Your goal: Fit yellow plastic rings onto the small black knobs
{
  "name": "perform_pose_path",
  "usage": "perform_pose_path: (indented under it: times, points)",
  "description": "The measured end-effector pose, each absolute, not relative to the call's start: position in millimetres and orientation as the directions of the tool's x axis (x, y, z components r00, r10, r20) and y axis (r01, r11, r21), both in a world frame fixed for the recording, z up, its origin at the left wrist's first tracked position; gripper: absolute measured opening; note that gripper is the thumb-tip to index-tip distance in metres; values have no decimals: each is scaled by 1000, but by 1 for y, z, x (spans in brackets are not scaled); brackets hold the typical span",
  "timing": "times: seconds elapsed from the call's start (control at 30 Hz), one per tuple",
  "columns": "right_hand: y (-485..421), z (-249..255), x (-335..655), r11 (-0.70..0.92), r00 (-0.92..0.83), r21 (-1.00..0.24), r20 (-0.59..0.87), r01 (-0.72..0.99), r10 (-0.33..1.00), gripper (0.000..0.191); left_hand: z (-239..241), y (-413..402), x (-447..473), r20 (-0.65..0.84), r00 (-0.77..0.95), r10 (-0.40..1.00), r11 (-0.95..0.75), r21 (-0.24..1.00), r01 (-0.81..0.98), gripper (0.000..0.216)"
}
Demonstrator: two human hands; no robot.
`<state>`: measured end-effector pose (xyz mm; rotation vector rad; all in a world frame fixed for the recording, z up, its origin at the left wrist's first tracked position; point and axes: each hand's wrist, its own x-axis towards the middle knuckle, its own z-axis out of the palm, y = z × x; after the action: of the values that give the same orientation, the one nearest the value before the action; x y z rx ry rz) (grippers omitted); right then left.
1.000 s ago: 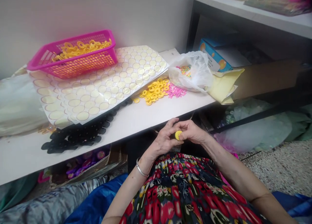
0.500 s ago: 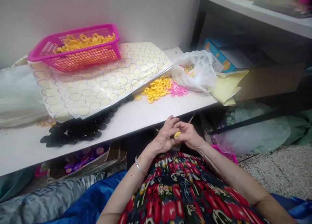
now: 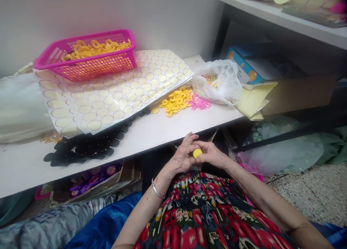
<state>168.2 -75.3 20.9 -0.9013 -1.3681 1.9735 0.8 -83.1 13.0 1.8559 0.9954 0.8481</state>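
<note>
A small yellow round disc sits between my two hands, just in front of the table's near edge. My left hand has its fingers bent around the left side of the disc. From the right, my right hand pinches the same disc between thumb and fingers. Beyond my hands, a pile of yellow rings lies on the white table. Tiny pink beads are heaped against the rings. Whether anything else is inside my fingers is hidden.
A pink basket of yellow rings stands on sheets of round stickers. Black scalloped pieces lie nearer. To the right are a plastic bag of coloured beads, yellow paper and a blue box. A shelf overhangs the right.
The yellow disc has turned so that more of its flat face shows. Both hands stay together around it. The view has shifted slightly.
</note>
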Motion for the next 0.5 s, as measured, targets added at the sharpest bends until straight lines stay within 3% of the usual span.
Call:
perform_pose_path:
  times: [0.1, 0.33, 0.43, 0.5]
  points:
    - [-71, 20, 168, -370, -642, -922, -217, -113, 735, 59, 10, -81, -2, 173, 402, 899, -300, 913, 277, 32]
    - [-68, 19, 156, -323, -626, -946, -236, -26, 743, 34, 10, -87, -6, 184, 398, 899, -344, 858, 382, 25]
    - [-59, 4, 150, -171, -584, -967, -250, 189, 772, 33, 11, -81, -26, 134, 404, 905, -290, 889, 355, 42]
    - [-49, -11, 145, -13, -499, -893, -263, 449, 826, 31, 13, -69, -48, 151, 253, 956, -234, 911, 340, 39]
